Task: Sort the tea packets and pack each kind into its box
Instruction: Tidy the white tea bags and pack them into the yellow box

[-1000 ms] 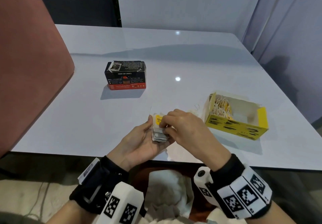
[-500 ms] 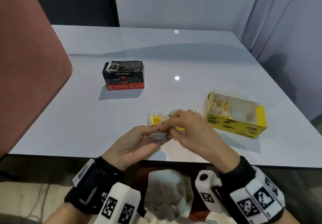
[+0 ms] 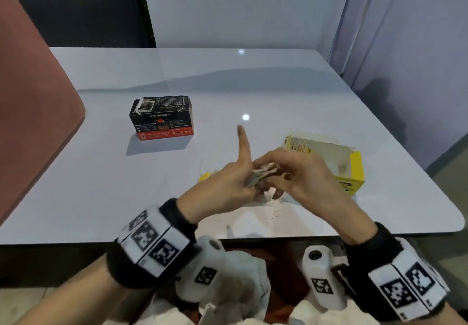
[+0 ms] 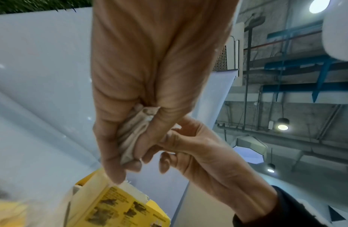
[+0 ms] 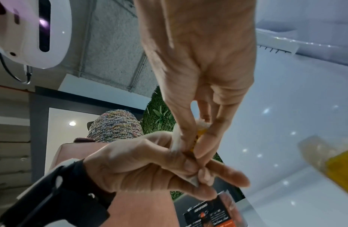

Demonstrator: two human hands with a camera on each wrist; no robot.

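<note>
As both hands [image 3: 266,180] pinch tea packets [image 3: 263,172], left forefinger straight

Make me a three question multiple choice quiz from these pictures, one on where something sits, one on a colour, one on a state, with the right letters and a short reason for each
1. Where is the black box relative to the yellow box in the head view?
A. To its left and farther back on the table
B. Stacked on top of it
C. To its right, at the near edge

2. What colour is the band along the bottom of the black box's front?
A. Green
B. Red
C. Blue

3. What state is the yellow box in?
A. Taped shut
C. Crushed flat
B. Open, with packets standing inside

Answers:
1 A: the black box stands alone at left, beyond the hands.
2 B: a red strip runs under the black panel.
3 B: its top is open and a row of packets shows at one end, while the left hand and right hand hold a stack of tea packets in front.
</note>
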